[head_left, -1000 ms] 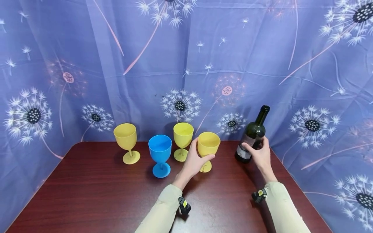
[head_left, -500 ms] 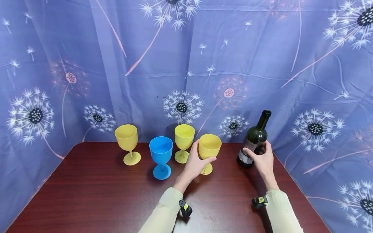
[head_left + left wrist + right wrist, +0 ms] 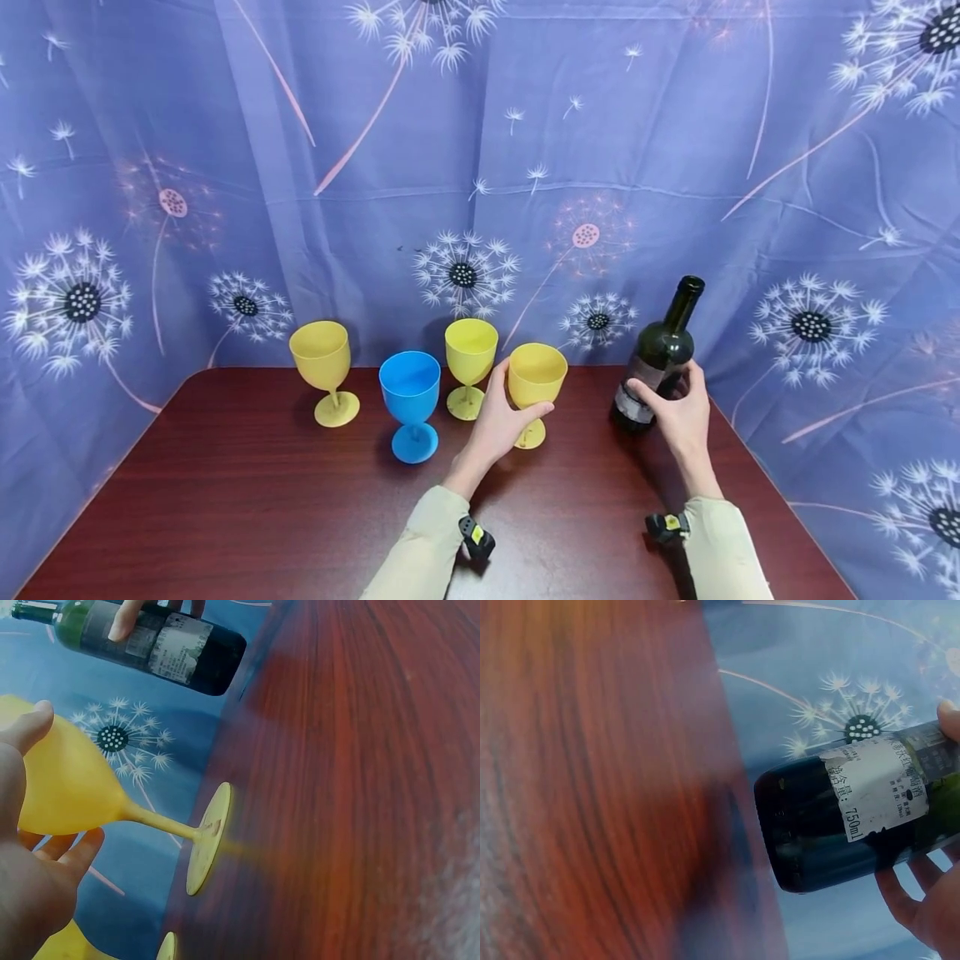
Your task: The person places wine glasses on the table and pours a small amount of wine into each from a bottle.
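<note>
In the head view my left hand (image 3: 497, 419) grips a yellow goblet (image 3: 537, 377) round its bowl, thumb on the near side. The left wrist view shows its thin stem and round foot (image 3: 209, 838) close to the tabletop. At the right, my right hand (image 3: 681, 410) holds a dark green wine bottle (image 3: 660, 343) round its labelled body, the neck leaning right. In the right wrist view the bottle's torn white label (image 3: 877, 789) faces the camera, and fingers (image 3: 900, 898) wrap under the body.
A blue goblet (image 3: 410, 392) stands left of my left hand. Behind it is a lighter yellow goblet (image 3: 471, 354), and another yellow goblet (image 3: 321, 354) stands further left. The dark red table (image 3: 247, 492) meets a blue dandelion curtain (image 3: 375, 208) at the back and sides.
The wine bottle and my right hand have shifted slightly right and toward me. My left hand keeps its hold on the yellow goblet, nearly still. The other goblets have not moved.
</note>
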`<state>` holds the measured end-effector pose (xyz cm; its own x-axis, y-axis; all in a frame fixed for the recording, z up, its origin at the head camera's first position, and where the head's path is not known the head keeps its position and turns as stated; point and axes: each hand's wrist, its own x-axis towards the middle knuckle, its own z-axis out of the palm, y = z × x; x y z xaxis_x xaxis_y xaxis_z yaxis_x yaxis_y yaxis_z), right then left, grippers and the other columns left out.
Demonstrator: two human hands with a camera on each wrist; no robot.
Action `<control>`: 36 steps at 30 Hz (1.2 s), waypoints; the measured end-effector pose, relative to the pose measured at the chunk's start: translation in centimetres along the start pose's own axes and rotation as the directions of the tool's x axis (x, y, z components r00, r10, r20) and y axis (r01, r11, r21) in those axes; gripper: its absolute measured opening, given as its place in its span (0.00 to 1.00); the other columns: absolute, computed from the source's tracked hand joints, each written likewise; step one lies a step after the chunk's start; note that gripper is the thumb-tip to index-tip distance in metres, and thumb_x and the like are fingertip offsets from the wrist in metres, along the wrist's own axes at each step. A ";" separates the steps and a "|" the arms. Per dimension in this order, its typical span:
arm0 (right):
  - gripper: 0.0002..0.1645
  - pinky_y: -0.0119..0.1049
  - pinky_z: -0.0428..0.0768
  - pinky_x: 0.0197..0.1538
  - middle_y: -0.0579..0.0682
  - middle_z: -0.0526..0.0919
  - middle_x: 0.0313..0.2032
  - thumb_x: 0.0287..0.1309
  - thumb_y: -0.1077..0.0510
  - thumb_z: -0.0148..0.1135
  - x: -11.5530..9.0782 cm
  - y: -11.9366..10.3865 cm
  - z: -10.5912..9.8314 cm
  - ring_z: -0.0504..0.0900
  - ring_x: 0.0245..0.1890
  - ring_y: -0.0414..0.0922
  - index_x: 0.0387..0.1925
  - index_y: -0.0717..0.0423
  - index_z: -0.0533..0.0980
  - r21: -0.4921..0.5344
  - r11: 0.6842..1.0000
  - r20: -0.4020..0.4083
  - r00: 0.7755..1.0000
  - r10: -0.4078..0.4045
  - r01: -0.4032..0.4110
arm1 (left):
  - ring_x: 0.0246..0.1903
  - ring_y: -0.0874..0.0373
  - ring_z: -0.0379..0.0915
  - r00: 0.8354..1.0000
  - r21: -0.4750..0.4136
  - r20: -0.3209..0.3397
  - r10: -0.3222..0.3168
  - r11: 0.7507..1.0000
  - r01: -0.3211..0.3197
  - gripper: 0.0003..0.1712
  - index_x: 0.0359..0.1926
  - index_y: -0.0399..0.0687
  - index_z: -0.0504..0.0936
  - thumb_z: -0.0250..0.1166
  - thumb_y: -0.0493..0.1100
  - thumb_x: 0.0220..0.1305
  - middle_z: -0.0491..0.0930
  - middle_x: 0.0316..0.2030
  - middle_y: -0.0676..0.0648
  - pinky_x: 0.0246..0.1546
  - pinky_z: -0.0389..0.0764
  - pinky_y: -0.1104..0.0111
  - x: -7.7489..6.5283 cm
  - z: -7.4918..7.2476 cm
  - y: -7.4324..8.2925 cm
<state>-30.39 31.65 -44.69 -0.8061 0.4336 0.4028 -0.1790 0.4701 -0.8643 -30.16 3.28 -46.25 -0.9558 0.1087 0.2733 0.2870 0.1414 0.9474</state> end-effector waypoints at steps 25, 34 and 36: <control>0.48 0.24 0.69 0.44 0.39 0.76 0.51 0.38 0.52 0.84 -0.1 -2.3 -0.7 0.73 0.44 0.34 0.64 0.31 0.72 -0.103 0.970 -0.001 0.975 -0.220 0.219 | 0.62 0.58 0.68 1.000 -0.044 -0.002 0.014 0.999 -0.014 0.56 0.75 0.61 0.54 0.77 0.54 0.52 0.66 0.67 0.56 0.67 0.70 0.57 -0.1 0.4 0.0; 0.55 0.33 0.65 0.44 0.51 0.77 0.50 0.38 0.52 0.83 -0.1 -3.0 -0.9 0.68 0.43 0.39 0.69 0.28 0.67 -0.178 0.940 0.033 0.956 -0.291 0.292 | 0.61 0.60 0.68 1.000 -0.036 -0.013 0.003 0.999 -0.004 0.56 0.75 0.62 0.55 0.78 0.55 0.51 0.66 0.66 0.57 0.66 0.70 0.60 -0.1 0.3 -0.2; 0.55 0.36 0.65 0.44 0.52 0.77 0.49 0.38 0.51 0.83 0.0 -3.1 -0.9 0.68 0.43 0.40 0.69 0.26 0.66 -0.187 0.935 0.044 0.954 -0.297 0.300 | 0.61 0.60 0.68 1.000 -0.036 -0.015 0.003 0.999 -0.003 0.55 0.75 0.62 0.55 0.78 0.55 0.51 0.67 0.66 0.57 0.66 0.70 0.60 -0.1 0.2 -0.2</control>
<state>-29.32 30.86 -41.73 -0.7407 0.2397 0.6276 -0.3041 0.7134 -0.6313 -30.13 3.48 -46.47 -0.9559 0.0940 0.2783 0.2875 0.1054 0.9520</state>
